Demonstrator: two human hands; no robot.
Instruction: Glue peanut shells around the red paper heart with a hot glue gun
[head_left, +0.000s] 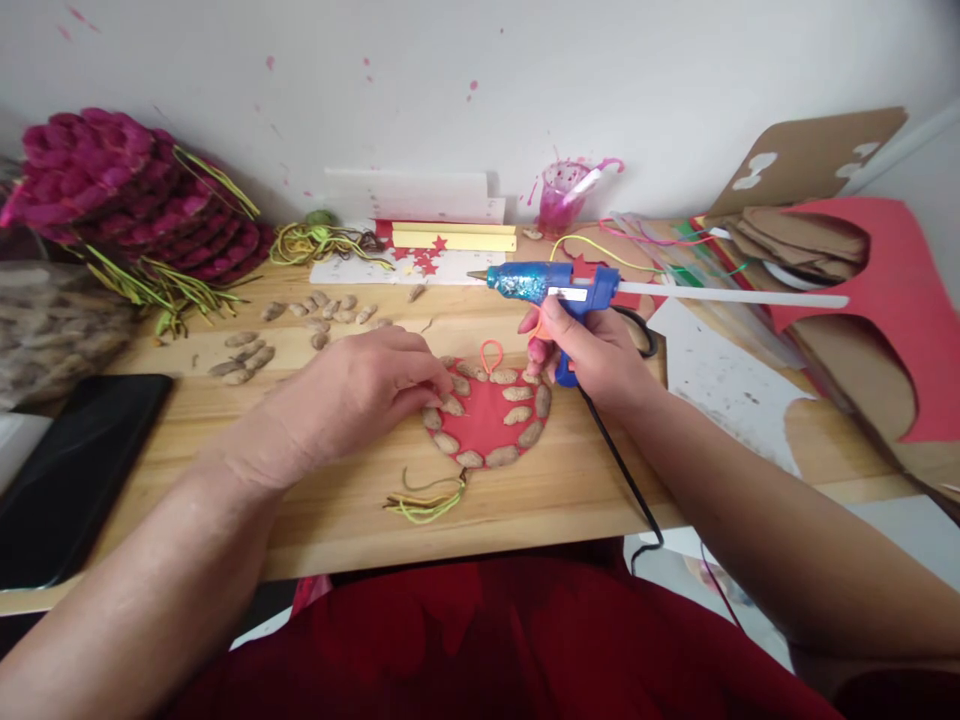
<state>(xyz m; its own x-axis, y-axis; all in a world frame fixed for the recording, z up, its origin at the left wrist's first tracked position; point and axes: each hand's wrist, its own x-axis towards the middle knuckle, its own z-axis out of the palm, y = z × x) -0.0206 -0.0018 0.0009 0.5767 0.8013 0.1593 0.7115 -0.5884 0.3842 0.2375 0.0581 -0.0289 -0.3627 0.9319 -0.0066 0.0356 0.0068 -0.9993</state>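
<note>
A red disc [484, 422] lies on the wooden table, ringed with peanuts, with more peanuts inside the ring. An orange loop [491, 356] is at its top edge and a yellow-green tassel [427, 503] at its bottom. My left hand [401, 375] is closed at the disc's left edge, its fingertips on a peanut [451, 405]. Wrapped round the handle of a blue glue gun [555, 283], my right hand [581, 350] is above the disc's right side. The gun's nozzle points left, and a long white glue stick [735, 295] sticks out of its back.
Loose peanuts [241, 357] lie left of the disc. Stacked pink discs [135, 190], a bag of peanuts [60, 325] and a black phone [75, 470] are at the left. Behind stand red stars [427, 262] and a pink-stained cup [562, 195]. Red card [896, 300] is at the right.
</note>
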